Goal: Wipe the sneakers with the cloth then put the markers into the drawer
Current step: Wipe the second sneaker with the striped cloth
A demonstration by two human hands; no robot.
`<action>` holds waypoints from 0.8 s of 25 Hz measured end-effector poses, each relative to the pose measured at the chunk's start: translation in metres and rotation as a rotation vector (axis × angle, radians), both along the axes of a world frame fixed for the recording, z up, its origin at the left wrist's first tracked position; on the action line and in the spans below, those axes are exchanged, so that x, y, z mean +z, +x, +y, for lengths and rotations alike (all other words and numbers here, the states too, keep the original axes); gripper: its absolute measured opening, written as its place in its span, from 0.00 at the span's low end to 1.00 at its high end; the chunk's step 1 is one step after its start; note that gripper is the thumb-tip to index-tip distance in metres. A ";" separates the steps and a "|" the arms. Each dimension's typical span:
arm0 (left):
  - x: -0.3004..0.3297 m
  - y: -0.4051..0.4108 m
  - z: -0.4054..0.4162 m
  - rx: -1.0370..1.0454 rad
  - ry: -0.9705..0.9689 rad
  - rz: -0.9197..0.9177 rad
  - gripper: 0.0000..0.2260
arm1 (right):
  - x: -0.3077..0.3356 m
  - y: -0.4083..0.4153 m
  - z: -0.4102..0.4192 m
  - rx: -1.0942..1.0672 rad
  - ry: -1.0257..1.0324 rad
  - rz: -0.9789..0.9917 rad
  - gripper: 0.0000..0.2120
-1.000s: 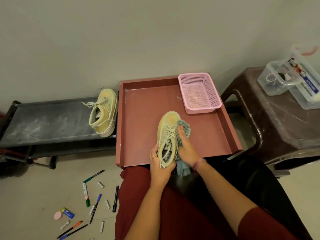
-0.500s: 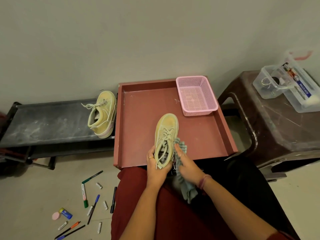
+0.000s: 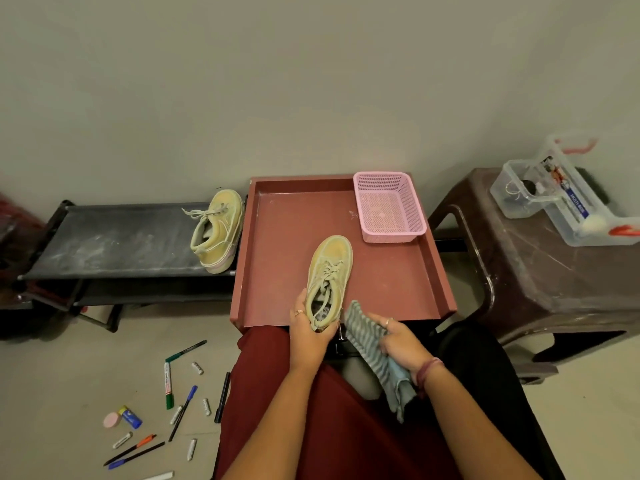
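A yellow-green sneaker [image 3: 329, 271] lies toe-away in the open reddish drawer [image 3: 273, 237]. My left hand [image 3: 310, 336] grips its heel at the drawer's near edge. My right hand [image 3: 401, 344] holds a striped grey-blue cloth [image 3: 367, 336] just right of the heel, apart from the shoe, with the cloth's end hanging over my lap. The second sneaker [image 3: 216, 232] rests tilted on a low black rack [image 3: 110, 240] to the left. Several markers [image 3: 168, 384] and pens lie scattered on the floor at lower left.
A pink mesh basket [image 3: 389, 206] sits in the drawer's far right corner. A brown plastic stool [image 3: 540, 268] at right carries clear plastic boxes [image 3: 568, 199]. Small batteries, a pink eraser [image 3: 111, 420] and a blue-yellow item lie among the markers. The wall is close behind.
My right hand slid the cloth from the sneaker's right side back toward the heel, then off the shoe toward my lap. The left hand kept hold of the heel.
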State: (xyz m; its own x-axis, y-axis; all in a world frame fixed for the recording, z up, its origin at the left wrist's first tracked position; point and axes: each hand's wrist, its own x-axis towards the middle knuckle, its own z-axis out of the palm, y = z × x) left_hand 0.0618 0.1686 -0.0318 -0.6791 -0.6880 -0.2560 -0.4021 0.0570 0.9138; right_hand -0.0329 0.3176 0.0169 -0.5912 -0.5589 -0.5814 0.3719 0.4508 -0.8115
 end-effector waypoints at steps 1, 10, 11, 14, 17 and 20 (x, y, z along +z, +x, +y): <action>0.007 0.003 0.005 -0.001 -0.048 -0.008 0.35 | 0.003 -0.002 0.004 -0.114 -0.046 -0.071 0.30; 0.025 0.018 0.025 -0.045 -0.206 -0.154 0.15 | 0.014 -0.002 0.024 -0.682 -0.357 -0.264 0.32; 0.026 0.018 0.025 -0.051 -0.229 -0.169 0.14 | 0.014 -0.001 0.024 -0.693 -0.372 -0.261 0.32; 0.028 0.015 0.023 -0.057 -0.294 -0.207 0.10 | 0.018 0.002 0.025 -0.715 -0.432 -0.271 0.31; 0.030 0.014 0.024 -0.024 -0.338 -0.221 0.08 | 0.023 0.006 0.025 -0.700 -0.486 -0.286 0.31; 0.037 0.020 0.019 0.042 -0.356 -0.199 0.06 | 0.026 0.006 0.023 -0.714 -0.534 -0.289 0.30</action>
State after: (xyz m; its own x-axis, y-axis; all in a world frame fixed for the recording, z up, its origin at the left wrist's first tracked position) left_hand 0.0813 0.1880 0.0053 -0.6099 -0.7833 -0.1204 -0.5775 0.3353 0.7444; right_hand -0.0268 0.3407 0.0434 -0.7701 -0.3546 -0.5302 0.6363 -0.3678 -0.6781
